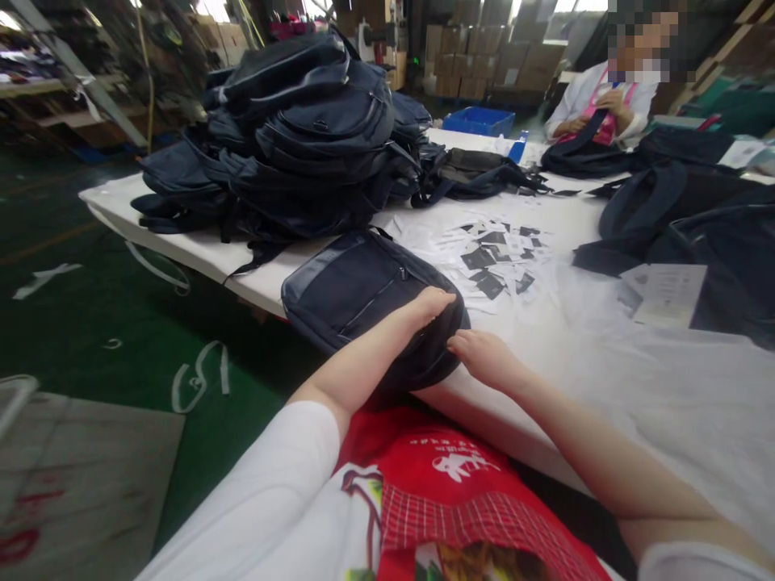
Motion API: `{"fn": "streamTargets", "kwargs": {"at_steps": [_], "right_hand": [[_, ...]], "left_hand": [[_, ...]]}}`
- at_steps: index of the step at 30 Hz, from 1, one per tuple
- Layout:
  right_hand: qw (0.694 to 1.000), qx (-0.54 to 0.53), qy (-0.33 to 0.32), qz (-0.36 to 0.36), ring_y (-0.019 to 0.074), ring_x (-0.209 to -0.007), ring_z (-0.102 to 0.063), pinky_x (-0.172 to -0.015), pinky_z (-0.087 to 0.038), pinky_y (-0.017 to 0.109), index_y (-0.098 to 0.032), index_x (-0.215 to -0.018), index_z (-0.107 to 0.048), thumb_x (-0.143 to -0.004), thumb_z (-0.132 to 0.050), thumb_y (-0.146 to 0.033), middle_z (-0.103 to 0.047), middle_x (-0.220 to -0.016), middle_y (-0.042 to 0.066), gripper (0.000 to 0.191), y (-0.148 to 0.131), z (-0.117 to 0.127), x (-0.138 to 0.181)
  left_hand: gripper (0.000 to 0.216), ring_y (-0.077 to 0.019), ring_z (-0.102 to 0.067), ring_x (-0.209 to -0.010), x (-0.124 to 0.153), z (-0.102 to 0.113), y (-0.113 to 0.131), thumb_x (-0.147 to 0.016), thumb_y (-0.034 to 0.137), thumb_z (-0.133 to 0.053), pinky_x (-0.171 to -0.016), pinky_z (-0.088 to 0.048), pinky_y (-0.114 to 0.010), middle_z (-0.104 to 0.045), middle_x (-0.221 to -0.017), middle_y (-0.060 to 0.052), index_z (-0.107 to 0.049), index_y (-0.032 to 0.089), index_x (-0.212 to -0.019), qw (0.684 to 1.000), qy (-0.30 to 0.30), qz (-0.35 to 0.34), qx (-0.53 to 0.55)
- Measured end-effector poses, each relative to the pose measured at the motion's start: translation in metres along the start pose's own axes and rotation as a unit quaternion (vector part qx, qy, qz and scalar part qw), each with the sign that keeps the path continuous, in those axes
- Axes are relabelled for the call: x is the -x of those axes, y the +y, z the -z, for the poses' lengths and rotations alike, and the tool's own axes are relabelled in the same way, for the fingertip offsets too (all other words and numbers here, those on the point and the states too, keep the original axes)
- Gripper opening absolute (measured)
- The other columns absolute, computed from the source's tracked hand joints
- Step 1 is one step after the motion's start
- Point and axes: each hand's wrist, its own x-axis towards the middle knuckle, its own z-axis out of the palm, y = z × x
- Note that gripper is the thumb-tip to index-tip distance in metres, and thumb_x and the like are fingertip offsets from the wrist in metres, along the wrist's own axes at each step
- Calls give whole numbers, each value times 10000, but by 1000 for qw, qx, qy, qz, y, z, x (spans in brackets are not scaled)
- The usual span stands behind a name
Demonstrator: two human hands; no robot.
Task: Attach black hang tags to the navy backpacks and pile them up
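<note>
A dark navy backpack (357, 294) lies flat at the near edge of the white table (605, 355), its front zip facing up. My left hand (427, 309) rests on the bag's near end, fingers curled over the fabric. My right hand (484, 355) touches the same end from the right, fingers bent and pinching at the bag's edge. What the fingertips grip is hidden by the hands themselves.
A tall pile of navy backpacks (303, 137) fills the table's far left. Several black and white paper tags (493, 258) are scattered mid-table. More bags (696, 234) and a printed sheet (669, 294) lie at right. Another person (605, 105) works at the far end beside a blue crate (478, 121).
</note>
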Motion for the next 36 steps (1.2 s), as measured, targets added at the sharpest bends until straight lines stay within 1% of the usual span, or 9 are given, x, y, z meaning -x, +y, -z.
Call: {"fn": "streamTargets", "kwargs": {"at_steps": [9,14,19,22,26,29,31,34,36], "right_hand": [[982,-184,-38,35,160,-802,-632,-713,-418,238,-196,-897,-677,-921,-481,-199,-691,-879,35,197,-38,-5,0],[981,-187,-54,9,184,-852,-645,-744,-432,251,-206,-931,-699,-941,-453,-241,-709,-922,53,249,-41,-14,12],[978,-206,-21,-19,182,-876,-647,-764,-433,262,-204,-943,-698,-942,-440,-222,-714,-998,51,258,-38,-25,17],[979,-202,-18,-5,178,-832,-644,-733,-422,256,-179,-883,-685,-933,-452,-229,-714,-934,61,243,-41,-30,18],[979,-205,-3,4,175,-773,-634,-690,-406,256,-172,-832,-673,-923,-456,-214,-704,-852,57,239,-45,-23,20],[974,-225,19,4,165,-745,-627,-680,-399,250,-183,-827,-677,-920,-452,-210,-700,-836,43,246,-43,-8,19],[971,-237,25,14,158,-736,-625,-673,-398,242,-192,-849,-686,-917,-452,-212,-704,-841,37,244,-42,3,16],[974,-224,27,37,161,-725,-626,-666,-398,244,-192,-841,-695,-901,-466,-212,-712,-840,43,237,-41,16,11],[979,-199,24,46,166,-708,-624,-658,-396,253,-188,-789,-688,-885,-482,-210,-712,-819,48,229,-42,20,7]], "left_hand": [[342,-146,-582,-519,1,16,2,-930,364,-459,-544,-492,-255,-594,-547,-43,-606,112,-752,997,-35,19,64],[404,-189,-637,-692,17,23,5,-862,506,-536,-642,-482,-262,-633,-629,-61,-598,148,-685,997,-56,-16,-48],[469,-376,-583,-1089,54,16,-4,-526,573,-791,-879,-448,-350,-704,-886,-189,-592,148,-539,966,-105,-42,-233],[368,-362,-604,-1069,68,12,-16,-608,483,-752,-877,-457,-360,-710,-867,-185,-597,156,-539,956,-131,-26,-262],[338,-231,-660,-749,78,15,-30,-777,459,-616,-673,-490,-289,-650,-650,-88,-584,166,-611,978,-108,-23,-178],[479,-136,-509,-427,86,19,-36,-923,537,-326,-458,-413,-252,-515,-502,4,-583,166,-762,992,-79,-3,-94],[566,-110,-444,-373,89,18,-37,-940,576,-198,-419,-380,-239,-479,-495,28,-567,163,-830,997,-56,1,-49],[574,-104,-498,-429,92,13,-37,-861,689,-354,-468,-421,-234,-526,-535,18,-566,158,-816,991,-19,-9,134],[542,-98,-501,-435,94,10,-36,-752,701,-551,-474,-425,-229,-534,-525,25,-568,160,-763,961,-5,-10,277]]}}
